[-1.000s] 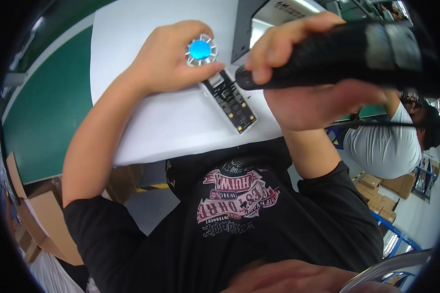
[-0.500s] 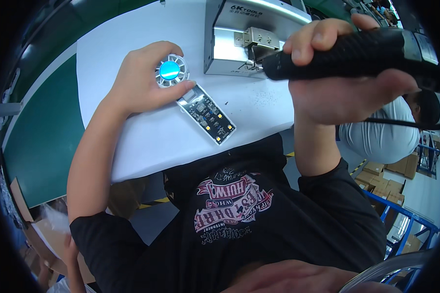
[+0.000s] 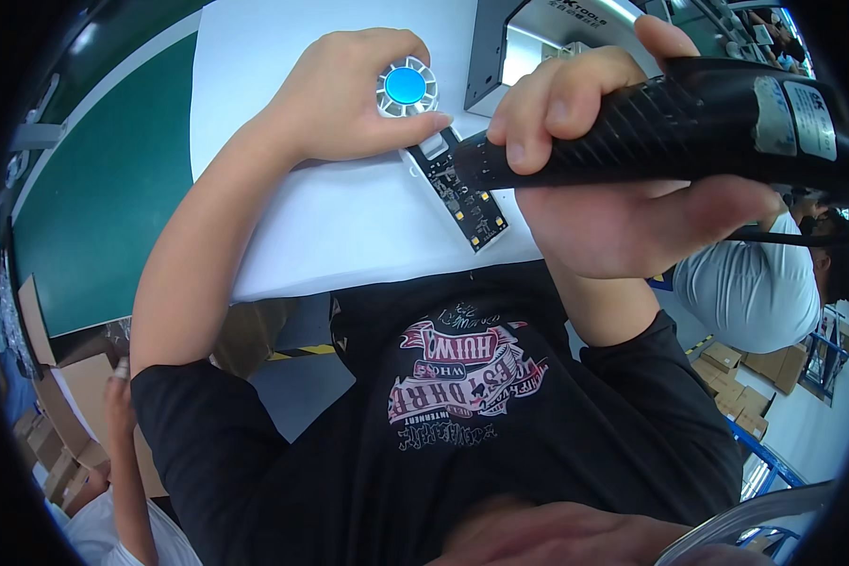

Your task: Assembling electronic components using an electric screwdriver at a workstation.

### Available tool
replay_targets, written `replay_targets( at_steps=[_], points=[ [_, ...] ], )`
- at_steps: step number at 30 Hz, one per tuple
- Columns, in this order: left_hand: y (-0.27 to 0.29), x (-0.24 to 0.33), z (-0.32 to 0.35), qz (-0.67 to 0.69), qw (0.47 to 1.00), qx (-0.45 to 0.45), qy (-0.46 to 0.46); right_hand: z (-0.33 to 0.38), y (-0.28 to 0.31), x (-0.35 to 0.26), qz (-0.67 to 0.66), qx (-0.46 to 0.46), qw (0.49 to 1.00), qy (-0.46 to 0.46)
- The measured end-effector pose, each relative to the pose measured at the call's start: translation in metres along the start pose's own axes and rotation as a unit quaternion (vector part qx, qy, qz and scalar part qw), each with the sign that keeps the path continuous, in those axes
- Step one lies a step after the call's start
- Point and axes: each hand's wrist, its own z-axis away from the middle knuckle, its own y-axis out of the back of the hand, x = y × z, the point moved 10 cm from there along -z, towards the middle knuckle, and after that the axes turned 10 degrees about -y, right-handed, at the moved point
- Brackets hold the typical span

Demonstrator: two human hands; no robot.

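Observation:
My left hand [image 3: 349,99] is closed around the round end of a small white handheld device, whose spoked, fan-like head [image 3: 406,86] has a shiny blue disc in its middle. From under my thumb, the device's open body with a black circuit board [image 3: 476,209] slants toward me; several small yellowish parts sit on it. My right hand [image 3: 623,212] grips a black power screwdriver [image 3: 679,123], held nearly level. Its front end lies over the upper part of the board in this view. The bit is not visible, so I cannot tell whether it touches.
A grey metal screw-feeder box [image 3: 489,57] stands at the back of the white table covering [image 3: 349,222], partly behind my right hand. A green surface [image 3: 94,217] lies to the left. A person in light clothing [image 3: 750,283] is at the right, near cardboard boxes [image 3: 774,363]. Another person's arm [image 3: 127,462] shows lower left.
The screwdriver's front end has moved from the feeder box's outlet to over the circuit board. My left hand keeps its hold on the device. The whole view has shifted.

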Motion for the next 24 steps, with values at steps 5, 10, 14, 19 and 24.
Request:
replay_targets(
  at_steps=[5,10,14,19,24],
  points=[
    [0.000,-0.001,-0.002,-0.007,1.000,0.000,0.012,0.003,-0.008,0.002,-0.029,0.106,0.992,-0.065],
    [0.001,0.001,-0.002,-0.015,1.000,0.005,0.000,-0.004,-0.018,0.006,0.046,0.047,0.994,-0.085],
    [0.001,0.001,-0.002,-0.012,1.000,0.013,0.002,-0.009,-0.008,0.000,-0.060,-0.006,0.998,-0.009],
    [0.011,0.001,-0.002,0.014,1.000,0.010,0.008,0.006,0.045,-0.076,0.107,0.089,0.985,0.100],
    [0.011,-0.019,0.007,0.014,0.998,-0.003,0.062,0.011,0.057,-0.064,0.134,0.077,0.983,0.099]
  ],
)
